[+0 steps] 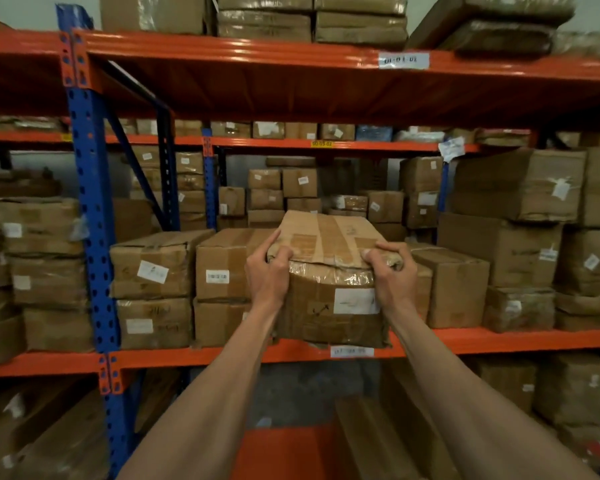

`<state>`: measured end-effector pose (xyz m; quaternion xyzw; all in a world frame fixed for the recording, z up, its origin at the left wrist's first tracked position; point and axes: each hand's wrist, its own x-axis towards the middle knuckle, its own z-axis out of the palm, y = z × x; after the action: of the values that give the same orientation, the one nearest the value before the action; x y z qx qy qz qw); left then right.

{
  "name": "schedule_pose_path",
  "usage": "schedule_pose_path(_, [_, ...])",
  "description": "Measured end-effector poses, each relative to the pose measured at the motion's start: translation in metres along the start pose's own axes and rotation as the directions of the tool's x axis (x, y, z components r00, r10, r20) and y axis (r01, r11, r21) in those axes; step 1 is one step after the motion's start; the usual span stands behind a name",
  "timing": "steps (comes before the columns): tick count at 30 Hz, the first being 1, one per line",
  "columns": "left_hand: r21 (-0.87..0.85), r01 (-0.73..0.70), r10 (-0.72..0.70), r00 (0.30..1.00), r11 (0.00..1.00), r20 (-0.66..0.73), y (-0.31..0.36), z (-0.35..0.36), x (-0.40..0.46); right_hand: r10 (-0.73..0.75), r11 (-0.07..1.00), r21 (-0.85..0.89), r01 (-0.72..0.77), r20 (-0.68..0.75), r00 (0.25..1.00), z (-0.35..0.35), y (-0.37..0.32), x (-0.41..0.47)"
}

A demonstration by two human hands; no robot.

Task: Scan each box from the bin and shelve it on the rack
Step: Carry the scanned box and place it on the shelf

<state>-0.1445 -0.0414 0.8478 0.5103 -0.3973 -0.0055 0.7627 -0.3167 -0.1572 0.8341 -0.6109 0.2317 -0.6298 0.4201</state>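
A taped cardboard box (pixel 329 278) with a white label on its near face rests on the orange middle shelf (pixel 499 339) of the rack, in a gap between other boxes. My left hand (pixel 267 271) grips its upper left near corner, thumb on top. On the upper right near corner sits my right hand (pixel 392 275), gripping the same way. The box's near face lines up roughly with the shelf's front beam. Its bottom edge is partly hidden by my forearms.
Cardboard boxes (pixel 222 265) stand tight on the left and more boxes (pixel 454 285) on the right. A blue upright post (pixel 94 237) stands at the left. An upper orange shelf (pixel 291 57) hangs overhead. Below, an orange bin (pixel 284 452) and lower-shelf boxes.
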Motion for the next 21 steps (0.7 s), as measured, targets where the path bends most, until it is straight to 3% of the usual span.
schedule_pose_path(8, [-0.001, -0.168, 0.168, 0.984, 0.986, -0.064, 0.016, 0.016, 0.116, -0.184, 0.982, 0.036, 0.184, -0.004, 0.983, 0.067, -0.018, 0.104])
schedule_pose_path(21, [0.167, -0.175, 0.204, 0.963, 0.97, -0.178, -0.039, -0.052, 0.243, -0.159, 0.983, 0.106, 0.147, 0.114, 0.981, 0.219, 0.033, 0.176])
